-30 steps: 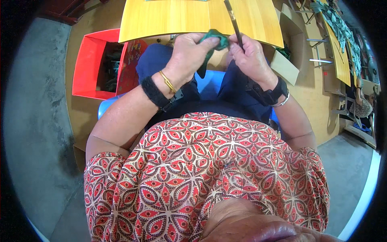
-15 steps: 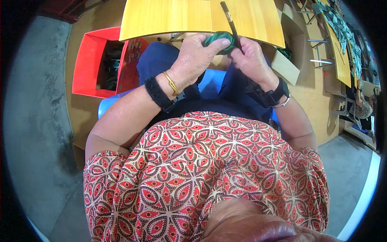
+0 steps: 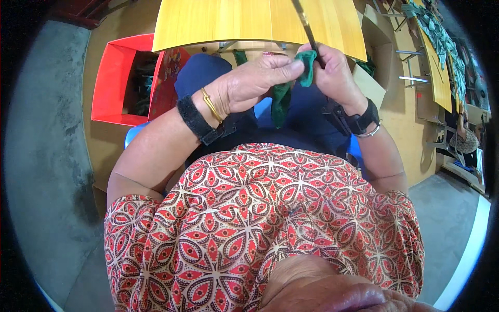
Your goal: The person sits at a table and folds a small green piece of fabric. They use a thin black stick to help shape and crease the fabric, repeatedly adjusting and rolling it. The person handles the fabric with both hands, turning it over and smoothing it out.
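Note:
My left hand (image 3: 252,84) pinches a piece of green velvety cloth (image 3: 281,106) above my lap, thumb pressed toward the right hand. One end of the cloth hangs down below the fingers, and a small loop of it stands up between the two hands. In my right hand (image 3: 335,75) is a thin dark stick (image 3: 305,26), like a chopstick, which slants up and to the left over the table edge. The green loop lies against the stick near my right fingers. The stick's lower end is hidden in the hand.
Ahead is a yellow wooden table (image 3: 218,21). A red box (image 3: 110,83) with dark cloth inside stands at left; a cardboard box (image 3: 378,62) holding green material stands at right. Another table (image 3: 439,78) bears pale green cloth, with a person (image 3: 466,138) beside it at far right.
The green cloth, bunched into a ball before, now hangs long with a loop at the stick. My left hand has moved slightly lower and right; the stick's tip has shifted up.

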Demonstrator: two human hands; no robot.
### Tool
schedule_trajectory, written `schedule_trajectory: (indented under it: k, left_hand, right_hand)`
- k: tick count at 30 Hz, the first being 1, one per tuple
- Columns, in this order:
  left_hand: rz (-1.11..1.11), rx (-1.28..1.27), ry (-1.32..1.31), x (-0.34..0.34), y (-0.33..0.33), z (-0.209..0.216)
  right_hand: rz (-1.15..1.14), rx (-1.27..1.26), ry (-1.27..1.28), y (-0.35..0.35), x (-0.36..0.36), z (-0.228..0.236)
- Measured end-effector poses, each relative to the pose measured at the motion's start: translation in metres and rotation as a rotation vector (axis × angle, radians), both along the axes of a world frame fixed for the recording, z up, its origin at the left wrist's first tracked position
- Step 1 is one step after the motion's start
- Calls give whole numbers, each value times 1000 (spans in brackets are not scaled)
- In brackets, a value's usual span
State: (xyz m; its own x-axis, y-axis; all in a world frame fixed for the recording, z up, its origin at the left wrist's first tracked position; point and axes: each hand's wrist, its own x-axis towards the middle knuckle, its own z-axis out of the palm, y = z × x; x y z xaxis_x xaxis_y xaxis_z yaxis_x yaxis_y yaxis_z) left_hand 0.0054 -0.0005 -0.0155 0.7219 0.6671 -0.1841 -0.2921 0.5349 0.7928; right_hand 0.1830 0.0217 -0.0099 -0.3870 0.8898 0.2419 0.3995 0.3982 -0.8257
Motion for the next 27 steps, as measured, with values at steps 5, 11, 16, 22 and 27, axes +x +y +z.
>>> schedule_trajectory:
  k: [5, 11, 16, 22, 27]
  left_hand:
    - [262, 111, 41, 2, 3, 3]
    - [343, 828, 598, -6, 15, -4]
    - [375, 1247, 768, -1, 11, -5]
    - [503, 1372, 743, -1, 8, 0]
    - [499, 1389, 862, -7, 10, 4]
  right_hand:
    - [-111, 17, 2, 14, 4, -26]
    - [-114, -695, 532, 10, 3, 8]
    - [-22, -810, 560, 4, -2, 5]
    - [-172, -716, 714, 18, 15, -1]
    - [-181, -641, 705, 24, 23, 5]
